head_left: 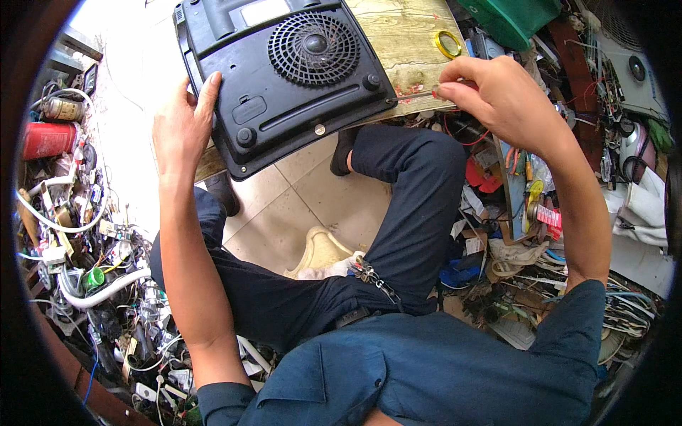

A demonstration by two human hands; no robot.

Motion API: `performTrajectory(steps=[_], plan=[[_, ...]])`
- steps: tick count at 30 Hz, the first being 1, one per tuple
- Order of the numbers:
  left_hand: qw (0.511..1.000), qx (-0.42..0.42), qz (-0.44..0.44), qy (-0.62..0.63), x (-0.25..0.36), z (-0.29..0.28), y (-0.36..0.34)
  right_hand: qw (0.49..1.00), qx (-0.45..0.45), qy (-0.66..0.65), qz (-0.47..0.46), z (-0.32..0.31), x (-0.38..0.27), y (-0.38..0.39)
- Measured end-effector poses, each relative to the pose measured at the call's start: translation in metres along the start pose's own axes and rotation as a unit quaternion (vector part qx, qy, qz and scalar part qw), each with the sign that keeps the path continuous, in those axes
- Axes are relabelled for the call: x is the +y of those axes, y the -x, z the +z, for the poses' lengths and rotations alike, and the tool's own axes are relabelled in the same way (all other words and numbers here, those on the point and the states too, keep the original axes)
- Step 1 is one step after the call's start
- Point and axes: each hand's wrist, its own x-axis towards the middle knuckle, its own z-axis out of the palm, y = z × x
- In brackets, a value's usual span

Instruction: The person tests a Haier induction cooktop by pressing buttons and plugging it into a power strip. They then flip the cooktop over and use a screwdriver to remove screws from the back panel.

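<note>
A black induction cooker (pixel 298 106) lies upside down on the table, its round fan grille and feet facing up. My left hand (pixel 186 124) grips its left edge, thumb on top and the other fingers mostly hidden by the side. At the cooker's near right corner, my right hand (pixel 490 96) pinches a thin screwdriver (pixel 414 96), most of its handle hidden in the fingers. The screwdriver lies nearly level, its tip at the screw hole in that corner. A silver round spot (pixel 320 130) shows on the near edge.
A yellow tape roll (pixel 447 45) rests on the wooden tabletop (pixel 398 28), near small red scraps. Heaped cables and parts (pixel 99 277) fill the left side, with a red cylinder (pixel 50 140) among them. More clutter and a green container (pixel 515 18) stand at the right.
</note>
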Motion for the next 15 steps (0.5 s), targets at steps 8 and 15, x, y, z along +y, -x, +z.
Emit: performTrajectory(steps=[8, 15], plan=[[1.000, -0.003, -0.005, -0.005, 0.000, -0.002, 0.000, 0.999, -0.024, -0.024, 0.034, 0.000, -0.012, -0.026], [1.000, 0.006, 0.009, -0.004, 0.003, -0.003, 0.001, 0.977, -0.081, 0.076, -0.181, -0.006, 0.003, -0.026]])
